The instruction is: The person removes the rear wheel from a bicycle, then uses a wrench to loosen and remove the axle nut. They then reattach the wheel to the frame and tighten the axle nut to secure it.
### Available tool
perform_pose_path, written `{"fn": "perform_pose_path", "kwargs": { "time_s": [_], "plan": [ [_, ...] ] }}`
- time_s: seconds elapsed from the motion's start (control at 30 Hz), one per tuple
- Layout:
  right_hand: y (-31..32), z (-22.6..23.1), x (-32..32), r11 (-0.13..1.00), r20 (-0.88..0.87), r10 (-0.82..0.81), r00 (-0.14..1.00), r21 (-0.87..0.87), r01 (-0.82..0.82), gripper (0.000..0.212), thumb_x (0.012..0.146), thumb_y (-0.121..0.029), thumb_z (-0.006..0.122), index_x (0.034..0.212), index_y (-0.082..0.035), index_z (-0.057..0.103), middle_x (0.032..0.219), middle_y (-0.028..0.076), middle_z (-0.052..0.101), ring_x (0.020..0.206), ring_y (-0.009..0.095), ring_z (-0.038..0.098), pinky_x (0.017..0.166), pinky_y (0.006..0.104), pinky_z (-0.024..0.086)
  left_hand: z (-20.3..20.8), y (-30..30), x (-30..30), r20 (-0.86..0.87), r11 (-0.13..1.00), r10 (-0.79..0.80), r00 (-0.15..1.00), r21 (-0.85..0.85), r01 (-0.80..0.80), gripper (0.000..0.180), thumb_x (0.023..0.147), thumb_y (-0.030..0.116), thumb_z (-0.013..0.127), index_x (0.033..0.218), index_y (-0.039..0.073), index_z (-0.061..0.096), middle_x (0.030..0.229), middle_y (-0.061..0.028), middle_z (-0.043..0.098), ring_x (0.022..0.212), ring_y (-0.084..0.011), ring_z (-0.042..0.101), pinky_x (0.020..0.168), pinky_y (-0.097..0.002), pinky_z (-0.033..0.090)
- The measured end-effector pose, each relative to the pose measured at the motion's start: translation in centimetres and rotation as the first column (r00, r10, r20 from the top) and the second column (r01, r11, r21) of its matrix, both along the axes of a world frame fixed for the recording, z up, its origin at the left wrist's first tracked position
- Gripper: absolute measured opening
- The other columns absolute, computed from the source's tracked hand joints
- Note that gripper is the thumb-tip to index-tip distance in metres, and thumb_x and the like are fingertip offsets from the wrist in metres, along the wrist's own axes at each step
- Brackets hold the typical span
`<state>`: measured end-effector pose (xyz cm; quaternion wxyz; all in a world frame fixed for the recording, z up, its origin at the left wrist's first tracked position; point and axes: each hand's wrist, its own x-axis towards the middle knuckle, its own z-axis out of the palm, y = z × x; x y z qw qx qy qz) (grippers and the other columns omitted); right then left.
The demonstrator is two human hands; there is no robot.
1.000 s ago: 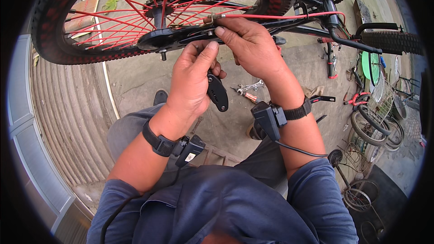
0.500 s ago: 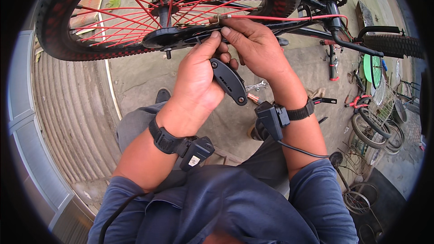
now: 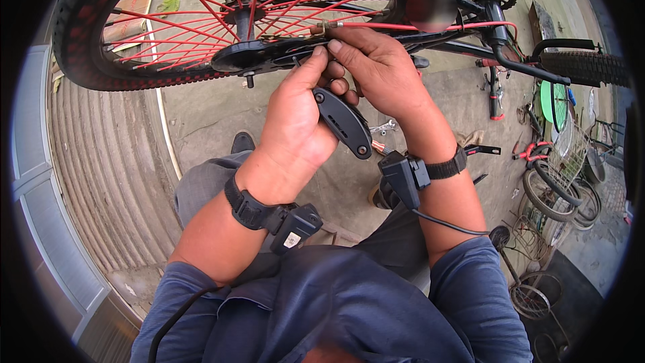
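My left hand [image 3: 290, 124] is closed round a black folding multi-tool [image 3: 341, 123], a curved body with a bolt at each end. Its thumb points up to the wheel's black brake plate [image 3: 235, 56], where a thin metal pin, perhaps a tool bit, shows. My right hand [image 3: 381, 70] pinches at the small metal fitting [image 3: 326, 29] on the end of the red brake cable [image 3: 430, 27]; its thumb tip nearly meets the left thumb. The fingers hide most of that spot. The bicycle wheel [image 3: 84, 67] has red spokes and a black tyre.
Wrenches [image 3: 383, 127] and a striped-handled tool [image 3: 378, 147] lie on the ground below my hands. To the right are a wire basket [image 3: 570, 151], loose tyres [image 3: 547, 191] and a green disc [image 3: 553, 102]. Corrugated sheeting [image 3: 101, 181] lies at the left.
The left hand and the multi-tool have shifted slightly, with the tool tilting a little to the right. The right hand stays on the cable fitting.
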<state>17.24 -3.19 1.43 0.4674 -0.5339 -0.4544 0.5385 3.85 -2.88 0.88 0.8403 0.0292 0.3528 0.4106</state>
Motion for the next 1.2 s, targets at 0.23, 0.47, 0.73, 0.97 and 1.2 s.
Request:
{"fn": "perform_pose_path", "kwargs": {
  "time_s": [0.23,0.47,0.73,0.97,1.2],
  "plan": [
    [0.25,-0.49,-0.02,0.997,0.062,-0.006,0.998,0.076,0.002,0.029,0.100,-0.011,0.053,0.123,0.006,0.061,0.081,0.003,0.064,0.064,0.006,0.059,0.048,0.0218,0.046,0.26,-0.12,-0.14,0.005,1.000,0.008,1.000,-0.024,-0.007,0.015,0.099,0.024,0.061,0.095,0.009,0.061,0.080,0.0018,0.058,0.068,-0.0101,0.053,0.065,-0.0330,0.049],
    [0.13,-0.21,0.33,0.998,-0.042,0.008,0.999,-0.063,-0.011,0.029,0.099,-0.012,0.055,0.121,0.007,0.062,0.081,0.003,0.064,0.065,0.006,0.058,0.050,0.0217,0.048,0.24,0.03,-0.15,0.033,0.999,0.004,0.999,-0.039,-0.003,0.016,0.099,0.024,0.059,0.095,0.009,0.061,0.081,0.0022,0.058,0.068,-0.0101,0.054,0.065,-0.0319,0.050],
    [0.26,-0.63,-0.09,0.999,0.002,-0.036,0.999,0.021,0.036,0.029,0.100,-0.012,0.056,0.122,0.006,0.062,0.085,0.003,0.063,0.066,0.006,0.057,0.050,0.0215,0.047,0.25,0.06,-0.19,0.006,0.999,0.001,1.000,-0.040,0.000,0.015,0.099,0.024,0.060,0.095,0.010,0.061,0.078,0.0023,0.058,0.068,-0.0105,0.055,0.065,-0.0319,0.050],
    [0.09,-0.72,0.21,0.998,-0.078,0.007,0.997,-0.056,-0.011,0.031,0.101,-0.016,0.057,0.126,0.003,0.060,0.080,0.000,0.060,0.065,0.004,0.054,0.051,0.0200,0.044,0.25,-0.03,-0.18,0.036,0.998,0.002,0.999,-0.068,0.000,0.015,0.100,0.026,0.057,0.097,0.011,0.060,0.081,-0.0012,0.060,0.067,-0.0130,0.055,0.063,-0.0342,0.050],
    [0.02,-0.04,-0.01,0.999,-0.006,-0.035,0.999,-0.010,0.035,0.029,0.100,-0.017,0.059,0.122,0.003,0.062,0.085,-0.001,0.062,0.068,0.003,0.054,0.052,0.0193,0.042,0.52,0.14,-0.41,-0.011,0.992,-0.007,1.000,-0.124,0.006,0.010,0.096,0.021,0.065,0.097,0.013,0.060,0.080,0.0001,0.058,0.068,-0.0127,0.056,0.063,-0.0325,0.049]
  ]
}}
